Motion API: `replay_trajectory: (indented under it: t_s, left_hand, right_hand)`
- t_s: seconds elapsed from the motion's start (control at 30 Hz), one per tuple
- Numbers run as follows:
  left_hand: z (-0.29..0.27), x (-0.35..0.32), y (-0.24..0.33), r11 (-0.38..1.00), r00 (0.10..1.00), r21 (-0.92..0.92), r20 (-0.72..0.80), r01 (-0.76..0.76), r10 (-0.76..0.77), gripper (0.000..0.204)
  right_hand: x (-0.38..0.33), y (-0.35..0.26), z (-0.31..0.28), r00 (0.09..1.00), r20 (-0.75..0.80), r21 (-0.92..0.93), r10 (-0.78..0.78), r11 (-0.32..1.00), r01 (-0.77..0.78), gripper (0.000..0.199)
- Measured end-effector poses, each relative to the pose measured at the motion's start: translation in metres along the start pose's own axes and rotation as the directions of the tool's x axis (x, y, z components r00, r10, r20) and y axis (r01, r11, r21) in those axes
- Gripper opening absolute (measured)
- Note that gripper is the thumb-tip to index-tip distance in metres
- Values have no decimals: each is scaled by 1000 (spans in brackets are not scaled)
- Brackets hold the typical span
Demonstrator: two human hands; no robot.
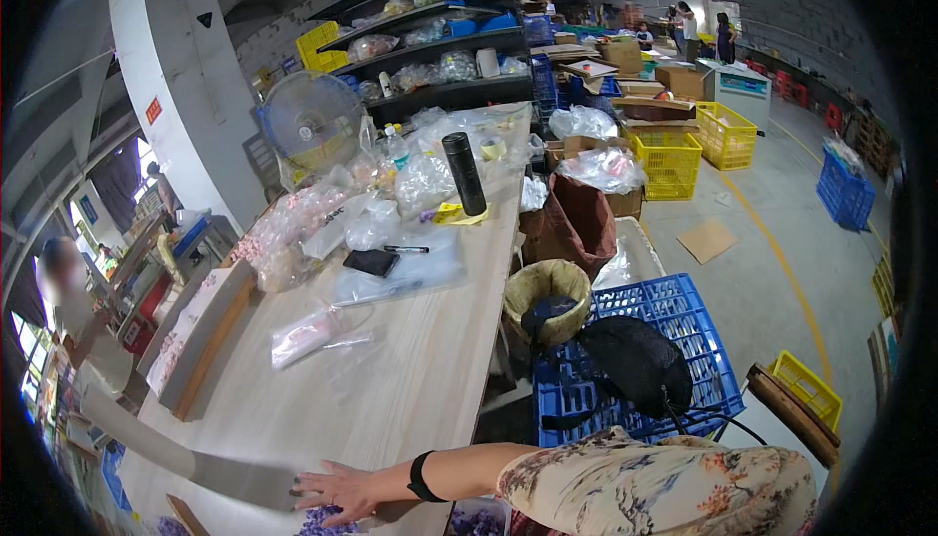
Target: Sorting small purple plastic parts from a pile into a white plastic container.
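My right hand (337, 493) is low in the view, reaching left over the near part of a pale wood table (410, 350). Its fingers are spread, and nothing shows held in them. A black band circles the wrist, below a floral sleeve. Small purple artificial flowers (327, 522) lie just under the fingers, partly covered by the hand. More purple flowers (477, 520) sit in a container by the forearm, cut off by the lower edge. My left hand is not in view.
A long box (200, 341) holding pink flowers stands on the left. Farther along the table lie plastic bags (303, 336), a black pouch (371, 261), a marker (405, 249) and a black bottle (463, 174). Right of the table are a blue crate (703, 341) and a bin (547, 282).
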State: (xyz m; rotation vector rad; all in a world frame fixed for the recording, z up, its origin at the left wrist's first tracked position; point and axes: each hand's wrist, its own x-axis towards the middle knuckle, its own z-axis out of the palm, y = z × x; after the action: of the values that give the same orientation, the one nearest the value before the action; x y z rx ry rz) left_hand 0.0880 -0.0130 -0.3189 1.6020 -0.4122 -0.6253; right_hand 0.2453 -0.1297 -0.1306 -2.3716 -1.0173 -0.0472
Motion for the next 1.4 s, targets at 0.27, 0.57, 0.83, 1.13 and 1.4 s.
replay_trajectory:
  t_s: [0.27,0.57,0.83,1.13,1.4]
  left_hand:
    - [24,41,74,974,989,176,70,-141,130,26]
    - [40,50,125,915,979,351,83,-201,184,24]
    - [29,-111,95,883,952,403,-274,241,-135,25]
    - [34,-124,86,799,813,201,-295,566,-502,24]
    - [40,-125,91,794,777,129,-345,595,-526,22]
  right_hand:
    - [7,-1,16,984,13,-18,-176,984,176,52]
    - [-60,19,2,992,61,-48,-110,993,113,47]
    - [-132,74,-59,951,-213,382,223,915,-129,50]
    - [-168,75,-89,843,-230,655,486,718,-235,45]
    - [-149,64,-95,984,-164,96,64,994,-49,40]
